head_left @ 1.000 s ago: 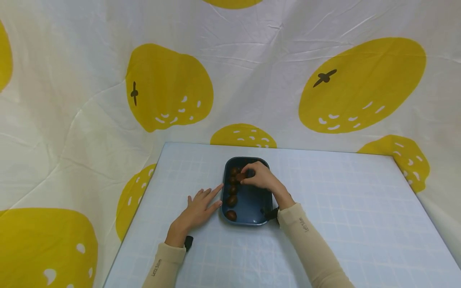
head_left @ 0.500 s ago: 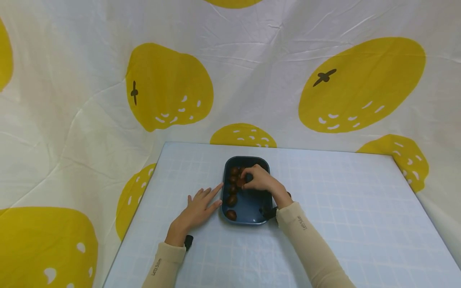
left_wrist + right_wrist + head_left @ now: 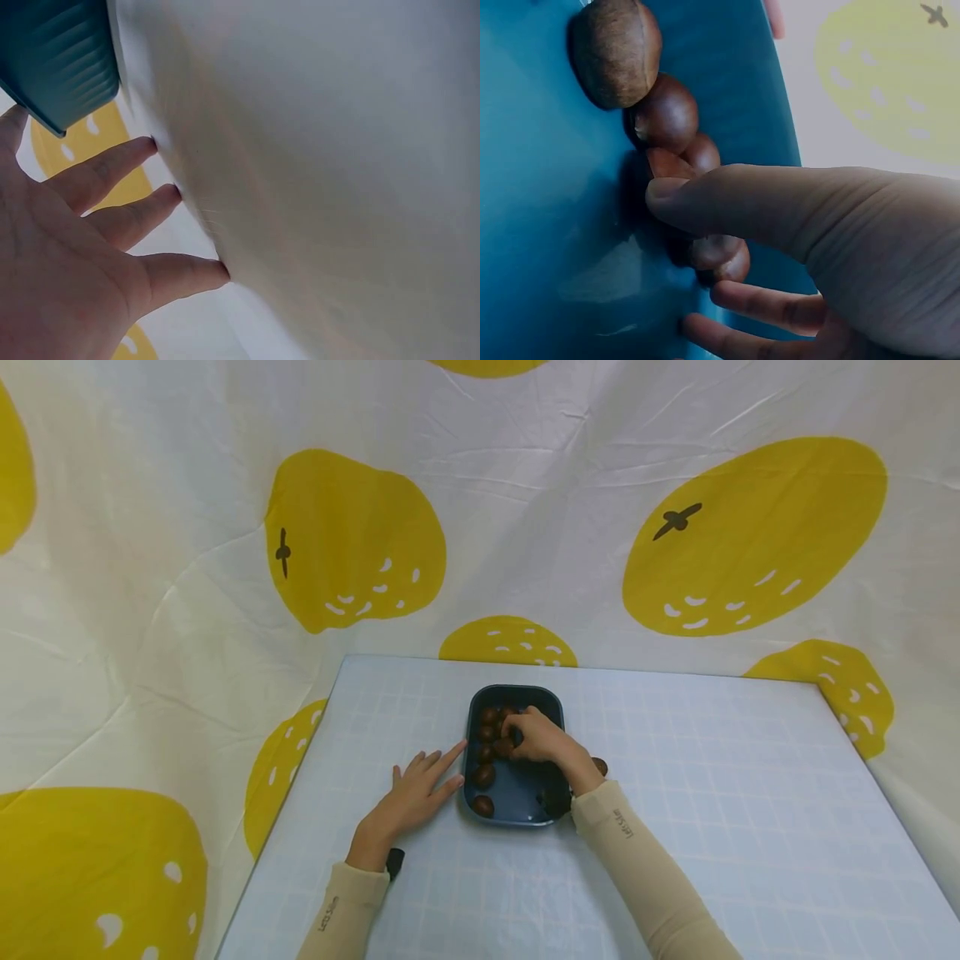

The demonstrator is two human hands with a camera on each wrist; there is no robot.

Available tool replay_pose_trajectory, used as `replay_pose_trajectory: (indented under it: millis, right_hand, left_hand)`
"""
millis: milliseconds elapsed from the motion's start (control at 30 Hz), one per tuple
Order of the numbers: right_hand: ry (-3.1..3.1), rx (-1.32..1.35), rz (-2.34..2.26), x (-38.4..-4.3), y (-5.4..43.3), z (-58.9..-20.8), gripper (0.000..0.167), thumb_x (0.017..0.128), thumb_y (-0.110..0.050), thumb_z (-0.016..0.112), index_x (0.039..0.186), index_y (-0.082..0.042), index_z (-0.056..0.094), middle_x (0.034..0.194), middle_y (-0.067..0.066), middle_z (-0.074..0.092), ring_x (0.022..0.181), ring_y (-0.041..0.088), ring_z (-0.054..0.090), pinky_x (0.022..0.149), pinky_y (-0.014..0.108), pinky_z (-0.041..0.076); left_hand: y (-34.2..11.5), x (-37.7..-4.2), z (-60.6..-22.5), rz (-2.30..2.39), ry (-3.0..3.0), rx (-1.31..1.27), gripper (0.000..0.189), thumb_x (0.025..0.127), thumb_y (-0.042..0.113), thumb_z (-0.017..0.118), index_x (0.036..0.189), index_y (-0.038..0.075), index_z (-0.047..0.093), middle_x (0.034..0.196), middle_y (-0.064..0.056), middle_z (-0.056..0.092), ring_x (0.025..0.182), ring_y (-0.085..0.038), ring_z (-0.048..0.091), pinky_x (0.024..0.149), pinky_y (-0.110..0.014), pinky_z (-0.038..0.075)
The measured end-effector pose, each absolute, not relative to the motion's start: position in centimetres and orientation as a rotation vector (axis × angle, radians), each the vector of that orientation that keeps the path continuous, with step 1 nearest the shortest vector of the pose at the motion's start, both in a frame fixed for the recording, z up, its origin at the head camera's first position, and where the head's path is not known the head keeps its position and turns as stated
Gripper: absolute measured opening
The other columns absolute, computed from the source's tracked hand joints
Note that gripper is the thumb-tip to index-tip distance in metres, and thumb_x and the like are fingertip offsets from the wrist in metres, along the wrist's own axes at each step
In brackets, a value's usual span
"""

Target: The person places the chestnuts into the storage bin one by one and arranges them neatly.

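right hand (image 3: 542, 739) has a chestnut (image 3: 503, 747) pinched inside the blue tray (image 3: 516, 793) by some other chestnuts (image 3: 484, 776), left hand (image 3: 412, 797) kinda splayed at the rim

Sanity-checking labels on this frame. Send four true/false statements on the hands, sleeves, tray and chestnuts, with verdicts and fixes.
1. The right hand pinches a chestnut. True.
2. The left hand is inside the tray. False: the left hand is outside the tray, on its left, fingers spread.
3. The tray is round. False: the tray is rectangular with rounded corners.
4. Both sleeves are beige. True.
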State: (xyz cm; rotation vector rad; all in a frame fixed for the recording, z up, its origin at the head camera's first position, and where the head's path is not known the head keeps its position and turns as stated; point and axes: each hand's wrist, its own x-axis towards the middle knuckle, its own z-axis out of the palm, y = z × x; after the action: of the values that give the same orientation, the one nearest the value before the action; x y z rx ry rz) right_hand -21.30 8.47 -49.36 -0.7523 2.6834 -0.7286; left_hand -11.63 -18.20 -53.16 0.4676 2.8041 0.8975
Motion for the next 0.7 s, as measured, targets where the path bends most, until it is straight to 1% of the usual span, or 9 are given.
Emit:
replay_pose_trajectory:
  millis: [233, 467, 567, 700]
  right_hand:
    - [2.687, -0.718, -0.736, -21.2, 8.2, -49.5, 0.033, 0.077, -0.008, 0.086, 0.106, -0.013, 0.069, 0.110, 0.013, 0.058, 0.099, 0.026, 0.050, 0.081, 0.041, 0.048]
    - [2.691, -0.725, -0.751, -21.1, 8.1, -49.2, 0.032, 0.080, -0.008, 0.085, 0.107, -0.009, 0.067, 0.106, 0.011, 0.059, 0.099, 0.026, 0.050, 0.082, 0.041, 0.048]
    - [2.693, -0.722, -0.778, -21.0, 7.9, -48.8, 0.031, 0.082, -0.010, 0.083, 0.109, -0.008, 0.067, 0.107, 0.011, 0.058, 0.100, 0.026, 0.050, 0.083, 0.041, 0.048]
    - [2.698, -0.725, -0.839, -20.6, 7.7, -47.6, 0.034, 0.083, -0.012, 0.083, 0.113, -0.007, 0.067, 0.110, 0.010, 0.059, 0.101, 0.026, 0.052, 0.087, 0.042, 0.048]
  left_hand:
    - [-18.2, -11.7, -53.2, 0.896, 2.795, 0.466, 0.060, 0.100, 0.067, 0.037, 0.156, 0.051, 0.022, 0.155, -0.015, 0.039, 0.145, -0.046, 0.022, 0.102, -0.080, 0.003]
    - [-18.3, -11.6, -53.3, 0.900, 2.787, 0.456, 0.061, 0.099, 0.067, 0.038, 0.156, 0.052, 0.021, 0.156, -0.015, 0.038, 0.145, -0.045, 0.021, 0.103, -0.080, 0.002]
    - [-18.3, -11.6, -53.3, 0.904, 2.788, 0.462, 0.060, 0.100, 0.067, 0.038, 0.156, 0.052, 0.021, 0.155, -0.015, 0.038, 0.145, -0.046, 0.022, 0.103, -0.080, 0.002]
    - [-18.3, -11.7, -53.4, 0.895, 2.791, 0.462, 0.059, 0.100, 0.067, 0.038, 0.155, 0.054, 0.020, 0.156, -0.015, 0.038, 0.145, -0.046, 0.022, 0.103, -0.080, 0.003]
